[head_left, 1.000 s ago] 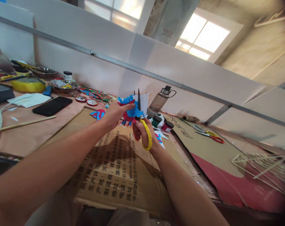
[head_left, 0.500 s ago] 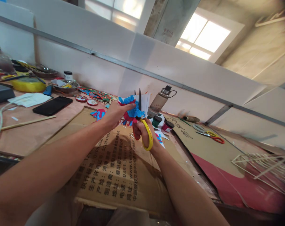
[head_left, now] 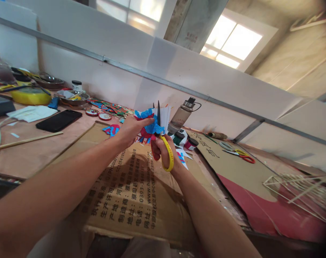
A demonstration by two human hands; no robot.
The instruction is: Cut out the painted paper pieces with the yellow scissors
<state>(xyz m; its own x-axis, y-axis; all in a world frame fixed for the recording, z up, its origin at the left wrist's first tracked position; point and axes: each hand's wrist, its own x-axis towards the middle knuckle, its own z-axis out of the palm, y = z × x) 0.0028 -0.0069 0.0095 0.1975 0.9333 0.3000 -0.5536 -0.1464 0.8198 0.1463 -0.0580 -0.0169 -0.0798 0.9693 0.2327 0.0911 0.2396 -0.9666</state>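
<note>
Left hand point(head_left: 132, 129) pinches blue-and-red paper point(head_left: 153, 127) above the cardboard point(head_left: 136, 200); right hand point(head_left: 163, 148) grips yellow-handled scissors point(head_left: 170, 156), blades parted at the paper, tips toward 12 o'clock. From the paper: bottle point(head_left: 179, 116), close by, 2 o'clock; magenta paint jar point(head_left: 191, 144), 4 o'clock; phone point(head_left: 59, 121), 9 o'clock. Right fingers partly cover the scissor handles.

White wall panels point(head_left: 119, 82) crossed by a metal rail point(head_left: 152, 79), sloping down to the right in view. Two windows point(head_left: 240, 41), panes bright (nearly blown out). Grey pillar point(head_left: 196, 25) between them. Pinkish tabletop point(head_left: 25, 157) below; broad shadow band on panels.
</note>
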